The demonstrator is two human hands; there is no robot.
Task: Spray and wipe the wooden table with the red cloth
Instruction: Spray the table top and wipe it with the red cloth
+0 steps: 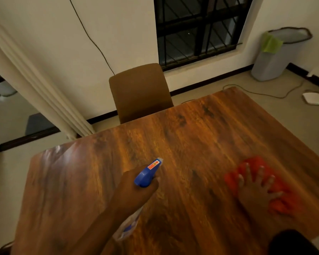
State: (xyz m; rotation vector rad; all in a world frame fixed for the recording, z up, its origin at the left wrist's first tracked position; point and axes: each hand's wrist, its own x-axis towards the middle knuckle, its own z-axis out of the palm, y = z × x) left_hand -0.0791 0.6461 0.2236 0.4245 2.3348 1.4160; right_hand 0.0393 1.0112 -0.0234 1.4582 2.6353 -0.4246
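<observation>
The wooden table (182, 144) fills the lower half of the view. My left hand (134, 188) is wrapped around a spray bottle (148, 173) with a blue trigger head, held above the table's middle with the nozzle pointing toward the far side. The bottle's clear body hangs below my wrist. My right hand (254, 188) lies flat with fingers spread on the red cloth (250, 164), which is bunched on the table near its right edge.
A brown chair (140, 91) stands at the table's far edge. Beyond it are a barred window (201, 28) and a wall cable. A grey bin (276, 56) with a green cloth, a floor cable and a white device (314, 98) lie right. A curtain (35, 89) hangs left.
</observation>
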